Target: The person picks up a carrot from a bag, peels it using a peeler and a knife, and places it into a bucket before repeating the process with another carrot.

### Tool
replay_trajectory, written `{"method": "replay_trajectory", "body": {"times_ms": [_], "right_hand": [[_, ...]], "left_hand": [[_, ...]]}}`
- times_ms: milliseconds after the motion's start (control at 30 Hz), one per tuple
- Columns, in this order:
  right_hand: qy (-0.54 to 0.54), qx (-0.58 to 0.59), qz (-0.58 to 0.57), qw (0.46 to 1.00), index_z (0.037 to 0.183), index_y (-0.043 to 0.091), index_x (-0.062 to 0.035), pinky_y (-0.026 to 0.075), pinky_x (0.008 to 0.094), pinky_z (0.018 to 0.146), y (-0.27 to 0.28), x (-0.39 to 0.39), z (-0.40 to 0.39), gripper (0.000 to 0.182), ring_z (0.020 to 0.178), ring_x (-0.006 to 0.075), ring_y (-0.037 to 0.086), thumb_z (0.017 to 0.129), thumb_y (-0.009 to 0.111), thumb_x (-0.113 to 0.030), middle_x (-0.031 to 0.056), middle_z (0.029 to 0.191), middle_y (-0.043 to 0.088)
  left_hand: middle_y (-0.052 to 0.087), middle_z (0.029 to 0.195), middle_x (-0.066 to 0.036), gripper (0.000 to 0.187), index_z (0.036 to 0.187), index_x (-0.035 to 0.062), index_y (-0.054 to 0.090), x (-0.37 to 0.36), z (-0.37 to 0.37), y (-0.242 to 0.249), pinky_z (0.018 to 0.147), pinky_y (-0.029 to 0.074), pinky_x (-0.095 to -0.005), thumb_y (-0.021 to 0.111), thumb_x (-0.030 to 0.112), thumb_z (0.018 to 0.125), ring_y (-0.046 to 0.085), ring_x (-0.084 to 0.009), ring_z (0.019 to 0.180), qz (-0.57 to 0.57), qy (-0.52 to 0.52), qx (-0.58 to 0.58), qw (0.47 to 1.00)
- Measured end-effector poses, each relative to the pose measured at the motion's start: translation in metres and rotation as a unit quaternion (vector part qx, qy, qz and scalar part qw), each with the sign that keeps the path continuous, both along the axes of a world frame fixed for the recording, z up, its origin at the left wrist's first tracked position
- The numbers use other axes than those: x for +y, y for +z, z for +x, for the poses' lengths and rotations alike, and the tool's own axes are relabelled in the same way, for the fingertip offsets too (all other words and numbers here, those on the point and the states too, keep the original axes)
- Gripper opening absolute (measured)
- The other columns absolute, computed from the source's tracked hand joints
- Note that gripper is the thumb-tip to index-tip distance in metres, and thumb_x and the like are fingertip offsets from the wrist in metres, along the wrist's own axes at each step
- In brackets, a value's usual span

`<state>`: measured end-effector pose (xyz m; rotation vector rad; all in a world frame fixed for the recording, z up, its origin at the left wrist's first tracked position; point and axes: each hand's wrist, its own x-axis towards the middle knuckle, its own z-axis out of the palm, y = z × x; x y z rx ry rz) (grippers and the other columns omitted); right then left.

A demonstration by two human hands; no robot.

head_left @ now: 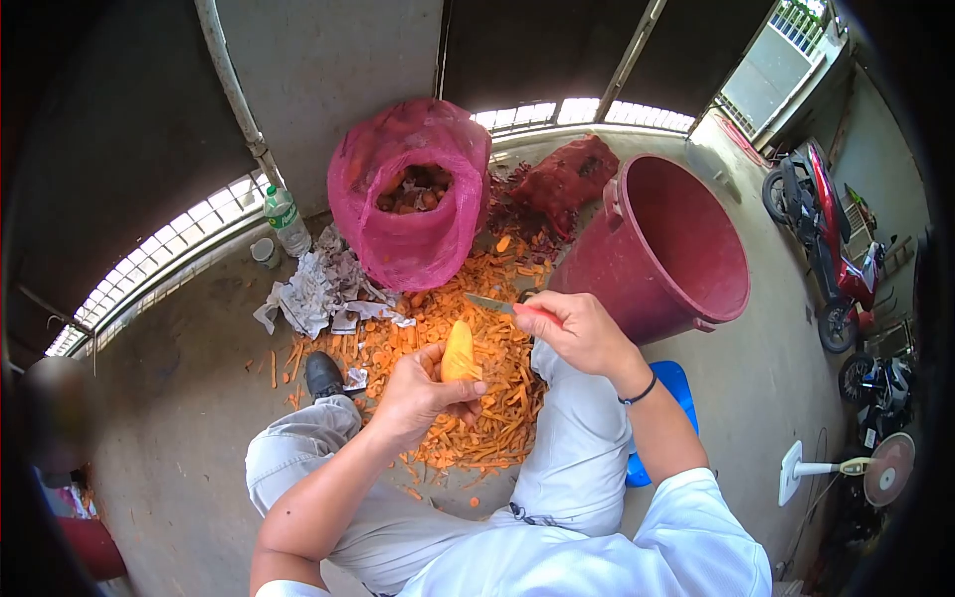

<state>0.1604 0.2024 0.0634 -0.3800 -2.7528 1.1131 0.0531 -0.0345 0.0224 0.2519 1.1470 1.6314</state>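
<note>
Carrot (peeled orange) between left thumb and fingers.

Carrot: orange | knife handle: red | net sack: pink | bin: maroon

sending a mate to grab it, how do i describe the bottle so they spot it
Find the big pink sack. Just left of it in the picture, behind the crumpled paper, is a clear bottle. Its green cap and green label set it apart from the shorter, pale cup beside it.
</note>
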Motion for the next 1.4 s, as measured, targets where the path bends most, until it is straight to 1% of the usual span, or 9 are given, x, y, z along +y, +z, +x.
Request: {"method": "replay_trajectory", "body": {"times_ms": [133,233,333,433,500,600,867,1000,1400], "right_hand": [[0.011,0.002,-0.061,0.998,0.099,0.072,-0.0023,0.050,0.0340,0.063,-0.004,-0.037,0.005,0.059,0.064,0.0193,0.063,0.074,0.089,-0.053,0.0115,0.073,0.066],[0.024,-0.018,-0.100,0.995,0.092,0.071,-0.0016,0.048,0.0330,0.060,-0.014,-0.043,0.005,0.047,0.061,0.0159,0.058,0.080,0.087,-0.045,0.0105,0.069,0.063],[-0.048,0.038,-0.158,0.986,0.071,0.063,-0.0025,0.039,0.0267,0.057,-0.025,-0.029,-0.007,0.033,0.065,0.0034,0.039,0.090,0.081,-0.023,-0.0049,0.063,0.045],[-0.084,-0.006,-0.088,0.993,0.082,0.067,-0.0007,0.044,0.0285,0.060,-0.019,-0.011,-0.008,0.028,0.064,0.0077,0.045,0.089,0.081,-0.024,-0.0003,0.065,0.051],[-0.033,-0.015,0.036,0.999,0.096,0.070,0.0000,0.052,0.0390,0.067,-0.019,-0.006,-0.006,0.034,0.071,0.0290,0.068,0.089,0.078,-0.033,0.0172,0.078,0.068],[0.005,0.032,0.033,0.999,0.103,0.070,-0.0012,0.054,0.0415,0.073,-0.008,-0.011,0.000,0.039,0.085,0.0381,0.069,0.091,0.075,-0.038,0.0200,0.090,0.071],[0.139,0.070,0.104,0.982,0.094,0.075,-0.0083,0.052,0.0392,0.058,0.011,-0.033,0.014,0.030,0.068,0.0300,0.068,0.095,0.070,-0.038,0.0109,0.078,0.069],[0.125,0.096,0.033,0.987,0.083,0.074,-0.0070,0.050,0.0391,0.054,0.014,-0.044,0.008,0.026,0.062,0.0293,0.066,0.092,0.075,-0.031,0.0107,0.071,0.067],[-0.021,0.106,0.163,0.981,0.085,0.071,-0.0062,0.050,0.0448,0.057,0.013,-0.018,-0.002,0.036,0.065,0.0357,0.065,0.097,0.068,-0.039,0.0137,0.074,0.066]], "left_hand": [[0.072,0.093,-0.011,0.045,0.120,-0.0030,0.057,0.005,0.007,0.005,0.056,0.060,-0.0298,0.082,-0.002,0.081,0.073,-0.0192,0.074,-0.020,0.006,0.077,0.997],[0.072,0.095,-0.010,0.047,0.120,-0.0019,0.058,0.007,0.010,0.006,0.057,0.060,-0.0293,0.083,-0.002,0.080,0.073,-0.0180,0.076,-0.028,0.008,0.101,0.995],[0.072,0.096,-0.011,0.047,0.119,-0.0024,0.058,0.003,0.006,0.007,0.058,0.060,-0.0299,0.084,-0.003,0.079,0.073,-0.0191,0.076,-0.018,0.003,0.079,0.997],[0.071,0.096,-0.012,0.047,0.118,-0.0034,0.056,-0.001,0.002,0.005,0.060,0.059,-0.0314,0.083,-0.003,0.080,0.073,-0.0209,0.078,-0.007,-0.005,0.001,1.000],[0.071,0.098,-0.012,0.045,0.118,-0.0033,0.057,-0.002,0.001,0.001,0.060,0.059,-0.0314,0.083,-0.002,0.081,0.073,-0.0211,0.079,-0.001,0.004,0.009,1.000],[0.070,0.101,-0.013,0.043,0.120,-0.0030,0.057,-0.004,0.000,-0.002,0.062,0.059,-0.0317,0.080,0.000,0.084,0.073,-0.0216,0.080,0.024,0.009,-0.003,1.000],[0.069,0.103,-0.011,0.046,0.131,-0.0037,0.052,-0.004,-0.002,0.008,0.065,0.061,-0.0299,0.075,0.005,0.092,0.073,-0.0201,0.082,0.080,-0.024,-0.035,0.996],[0.070,0.103,-0.012,0.045,0.132,-0.0028,0.051,-0.008,-0.003,0.011,0.070,0.063,-0.0299,0.074,0.005,0.094,0.074,-0.0202,0.085,0.114,-0.039,-0.091,0.988],[0.069,0.105,-0.014,0.039,0.125,-0.0036,0.056,-0.007,0.000,0.013,0.070,0.063,-0.0322,0.074,0.005,0.092,0.074,-0.0234,0.085,0.139,-0.076,-0.105,0.982]]}}
